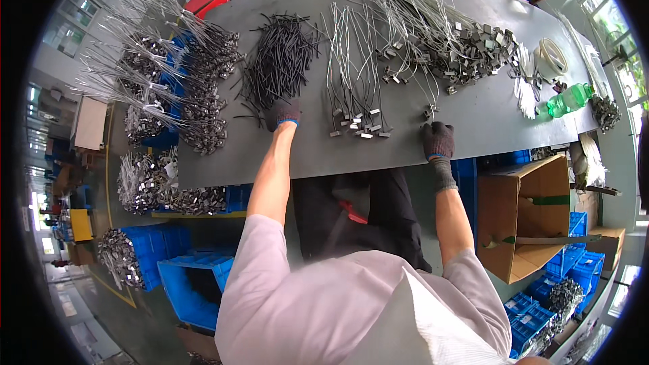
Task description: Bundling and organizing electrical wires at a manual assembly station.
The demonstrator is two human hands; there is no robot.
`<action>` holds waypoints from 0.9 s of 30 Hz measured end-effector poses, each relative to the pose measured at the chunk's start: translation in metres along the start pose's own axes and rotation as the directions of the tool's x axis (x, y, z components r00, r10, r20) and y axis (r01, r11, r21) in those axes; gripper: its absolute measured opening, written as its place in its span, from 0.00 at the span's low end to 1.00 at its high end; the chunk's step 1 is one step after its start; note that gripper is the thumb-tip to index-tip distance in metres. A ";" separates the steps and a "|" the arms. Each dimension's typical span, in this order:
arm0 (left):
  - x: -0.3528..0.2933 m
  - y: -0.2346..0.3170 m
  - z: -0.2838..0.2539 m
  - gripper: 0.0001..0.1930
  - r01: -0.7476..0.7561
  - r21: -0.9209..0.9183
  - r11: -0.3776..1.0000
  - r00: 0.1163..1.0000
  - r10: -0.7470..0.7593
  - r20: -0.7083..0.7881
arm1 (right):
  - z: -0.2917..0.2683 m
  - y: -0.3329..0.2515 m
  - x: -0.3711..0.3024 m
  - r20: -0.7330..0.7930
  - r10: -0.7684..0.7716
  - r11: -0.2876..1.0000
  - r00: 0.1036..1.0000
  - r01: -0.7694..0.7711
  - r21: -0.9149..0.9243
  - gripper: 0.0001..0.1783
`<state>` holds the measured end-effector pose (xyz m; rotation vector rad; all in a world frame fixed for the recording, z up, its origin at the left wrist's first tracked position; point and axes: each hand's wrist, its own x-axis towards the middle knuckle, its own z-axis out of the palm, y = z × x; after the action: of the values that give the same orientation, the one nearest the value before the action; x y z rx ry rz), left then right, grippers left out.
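Observation:
My left hand [281, 115], in a dark knitted glove, is at the near end of a pile of thin black tubes [280, 54]. Its fingers blend into the dark tubes, so their pose is unclear. My right hand [439, 140], gloved the same way, is closed near the table's front edge. Its fingertips grip the near end of a wire lead [430, 112] with small metal parts; the thin wire runs away toward the far pile. Between the hands lies a spread row of wire leads [356, 122], with black sleeves and small silver blocks at their near ends.
A large heap of wires with metal blocks [473, 54] covers the table's far right. Beyond it are a green bottle [570, 100] and a tape roll [551, 57]. Bundled leads [203, 115] line the left edge. A cardboard box [524, 216] and blue crates [196, 280] stand below.

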<state>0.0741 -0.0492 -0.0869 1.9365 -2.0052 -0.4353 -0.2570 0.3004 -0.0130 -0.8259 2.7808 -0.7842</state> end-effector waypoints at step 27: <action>-0.190 0.126 -0.016 0.06 0.787 -0.568 -0.240 0.607 0.466 0.644 | -0.056 0.223 -0.314 0.292 0.021 0.999 0.956 -0.034 0.038 0.10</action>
<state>-0.0271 0.1453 -0.0211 0.6705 -0.4141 -2.4470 -0.1130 0.6541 -0.0859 -0.8198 2.5013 -0.6538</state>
